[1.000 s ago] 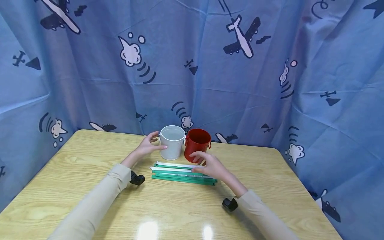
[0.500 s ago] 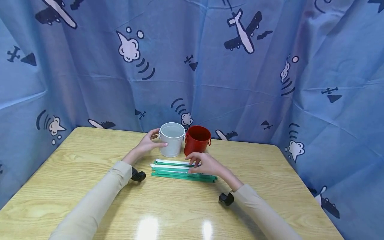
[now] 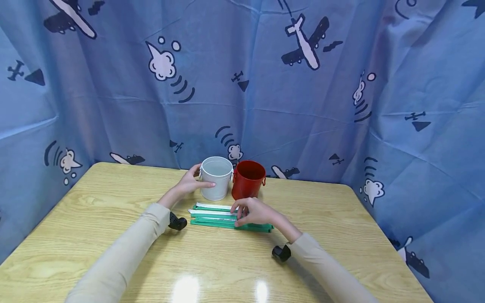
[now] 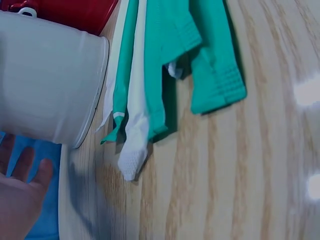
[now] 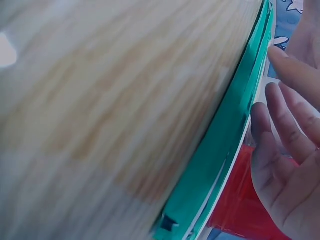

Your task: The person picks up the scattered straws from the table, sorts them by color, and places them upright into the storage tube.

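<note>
Side by side at the back of the table stand a white bucket (image 3: 217, 181) and a red bucket (image 3: 248, 183), both upright. My left hand (image 3: 190, 183) is at the white bucket's left side, thumb lying across its front and fingers beside it, looking straight in the left wrist view. In front of the buckets lie several paper-wrapped straws (image 3: 212, 221), green and white, with crimped ends. Over their right half is my right hand (image 3: 255, 211), thumb and fingertips pointing down, bent loosely and spread apart; nothing shows between them. It hides part of the straws.
The wooden table (image 3: 125, 202) has light glare near its front. A blue curtain (image 3: 212, 84) with airplane prints hangs right behind it and along both sides. Black cameras sit under both wrists.
My right hand has moved left and slightly toward me over the straws, its fingertips coming lower. My left hand has stayed at the white bucket. The buckets and straws have not visibly moved.
</note>
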Motion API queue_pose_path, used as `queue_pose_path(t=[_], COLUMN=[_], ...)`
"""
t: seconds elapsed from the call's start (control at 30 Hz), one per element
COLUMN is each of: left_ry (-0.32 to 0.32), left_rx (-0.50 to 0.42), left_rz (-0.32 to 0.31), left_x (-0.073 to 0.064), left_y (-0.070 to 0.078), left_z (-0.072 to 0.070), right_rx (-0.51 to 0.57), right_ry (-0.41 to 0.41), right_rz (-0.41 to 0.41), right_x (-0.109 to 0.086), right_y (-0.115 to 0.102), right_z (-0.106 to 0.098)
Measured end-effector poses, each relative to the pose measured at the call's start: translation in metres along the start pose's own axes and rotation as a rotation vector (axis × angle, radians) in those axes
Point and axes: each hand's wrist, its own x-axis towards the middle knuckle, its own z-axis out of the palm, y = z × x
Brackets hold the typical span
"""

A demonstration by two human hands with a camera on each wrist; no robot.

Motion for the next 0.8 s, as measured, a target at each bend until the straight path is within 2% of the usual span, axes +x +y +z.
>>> queue_pose_path(t=[0.17, 0.47, 0.7, 0.8], left_ry=[0.009, 0.004, 0.013, 0.012], left_rx=[0.005, -0.029, -0.038, -0.030], left_rz=[0.005, 0.055, 0.082, 0.092], left_x=[0.001, 0.000, 0.005, 0.005], left_y=[-0.002, -0.005, -0.007, -0.007], left_z=[0.002, 0.006, 0.008, 0.009], right_rx=[-0.012, -0.083, -0.162, -0.162], right_ry=[-0.014, -0.012, -0.013, -0.021], right_rz=[-0.002, 0.013, 0.059, 0.080], right_x=[0.002, 0.004, 0.003, 0.003], right_y=[-0.002, -0.007, -0.016, -0.018], right_z=[0.001, 0.006, 0.005, 0.005])
